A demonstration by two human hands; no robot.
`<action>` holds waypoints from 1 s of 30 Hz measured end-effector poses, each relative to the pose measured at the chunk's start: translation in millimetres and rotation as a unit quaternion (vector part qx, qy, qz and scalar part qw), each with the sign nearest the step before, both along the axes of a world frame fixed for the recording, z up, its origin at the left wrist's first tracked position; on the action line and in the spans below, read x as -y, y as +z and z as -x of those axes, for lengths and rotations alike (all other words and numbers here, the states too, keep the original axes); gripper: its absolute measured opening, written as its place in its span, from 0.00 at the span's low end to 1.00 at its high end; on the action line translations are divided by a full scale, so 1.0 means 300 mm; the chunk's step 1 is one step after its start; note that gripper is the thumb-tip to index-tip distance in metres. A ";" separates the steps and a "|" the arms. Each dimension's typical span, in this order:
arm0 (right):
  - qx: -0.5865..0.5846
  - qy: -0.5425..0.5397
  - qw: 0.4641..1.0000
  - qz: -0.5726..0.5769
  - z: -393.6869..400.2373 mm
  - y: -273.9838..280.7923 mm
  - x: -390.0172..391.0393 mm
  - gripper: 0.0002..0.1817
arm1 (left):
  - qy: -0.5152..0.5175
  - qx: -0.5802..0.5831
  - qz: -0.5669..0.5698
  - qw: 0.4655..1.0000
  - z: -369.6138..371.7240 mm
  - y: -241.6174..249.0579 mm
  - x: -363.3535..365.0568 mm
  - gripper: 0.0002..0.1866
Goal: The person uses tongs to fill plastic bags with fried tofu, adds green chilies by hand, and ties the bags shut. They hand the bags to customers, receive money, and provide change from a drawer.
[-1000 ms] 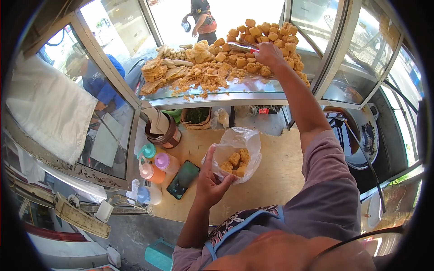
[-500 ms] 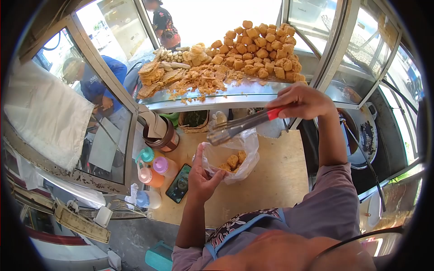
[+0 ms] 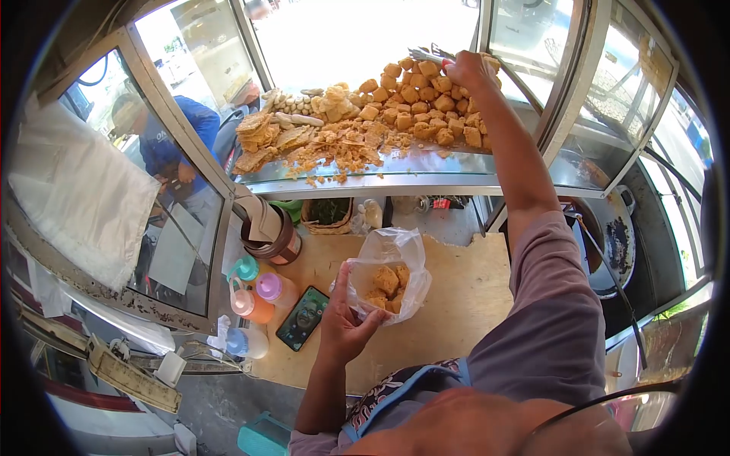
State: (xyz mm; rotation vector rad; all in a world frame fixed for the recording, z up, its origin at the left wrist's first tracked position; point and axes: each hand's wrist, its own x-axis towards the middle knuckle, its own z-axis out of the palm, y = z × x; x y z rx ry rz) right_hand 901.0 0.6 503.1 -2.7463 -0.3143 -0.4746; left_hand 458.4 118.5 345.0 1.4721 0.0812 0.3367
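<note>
Head view: right grip (image 3: 470, 71) closed on tongs (image 3: 427, 56), fried-cube heap (image 3: 426, 106) just beside; left grip (image 3: 346, 328) closed on plastic bag (image 3: 415, 286), bagged cubes (image 3: 386, 281) to its right. Possible faults: heap slide, from careless prodding; bag tipping, from slackened left hold.

Phone (image 3: 303, 318) beside squeeze bottles (image 3: 277, 290)

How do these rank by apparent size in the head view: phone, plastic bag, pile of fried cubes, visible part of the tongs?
1. Pile of fried cubes
2. Plastic bag
3. Phone
4. Tongs, visible part only
</note>
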 end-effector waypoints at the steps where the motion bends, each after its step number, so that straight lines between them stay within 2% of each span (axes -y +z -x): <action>1: -0.012 -0.025 1.000 -0.002 -0.030 -0.010 -0.030 0.20 | 0.006 0.007 -0.016 1.000 -0.001 -0.002 0.001 0.47; 4: -0.026 -0.013 0.996 -0.082 -0.076 -0.042 -0.066 0.22 | 0.009 -0.001 -0.023 1.000 0.007 0.007 -0.007 0.47; 8: -0.018 0.049 0.993 -0.103 -0.035 -0.050 0.019 0.22 | 0.017 -0.011 -0.007 1.000 0.006 0.011 -0.014 0.47; 9: 0.014 0.110 0.982 -0.150 -0.054 -0.081 0.061 0.21 | 0.016 -0.007 0.003 1.000 0.003 0.008 -0.018 0.47; 11: -0.034 0.270 0.937 -0.217 0.152 -0.047 0.159 0.20 | 0.014 0.001 0.026 1.000 -0.007 -0.003 -0.028 0.47; 13: -0.126 0.440 0.877 -0.148 0.353 -0.015 0.261 0.19 | 0.011 0.005 0.031 0.999 -0.019 -0.001 -0.036 0.47; 15: -0.090 0.561 0.823 -0.019 0.558 0.002 0.308 0.21 | 0.013 -0.008 0.031 0.999 -0.028 0.002 -0.038 0.47; 17: -0.101 0.591 0.797 0.070 0.673 -0.033 0.313 0.22 | 0.017 -0.036 0.022 0.999 -0.030 0.013 -0.035 0.47; 20: -0.070 0.557 0.818 0.129 0.734 -0.005 0.289 0.19 | 0.001 -0.077 0.046 0.996 -0.022 0.023 -0.032 0.46; 21: -0.093 0.540 0.834 0.064 0.687 -0.008 0.280 0.19 | 0.004 -0.053 0.042 0.998 -0.020 0.017 -0.029 0.46; 24: 0.055 0.422 0.904 -0.038 0.481 -0.007 0.157 0.17 | 0.012 -0.012 0.034 0.999 -0.010 0.007 -0.013 0.46; 25: 0.063 0.326 0.943 -0.002 0.392 -0.003 0.098 0.15 | 0.013 -0.021 0.036 0.999 -0.001 0.019 -0.006 0.47; 27: 0.107 0.175 0.976 0.070 0.260 -0.008 -0.027 0.14 | 0.015 -0.025 0.029 0.999 0.010 0.031 0.005 0.47; 30: 0.119 0.119 0.976 0.135 0.098 -0.074 -0.150 0.13 | 0.017 -0.017 0.019 1.000 0.016 0.030 0.018 0.48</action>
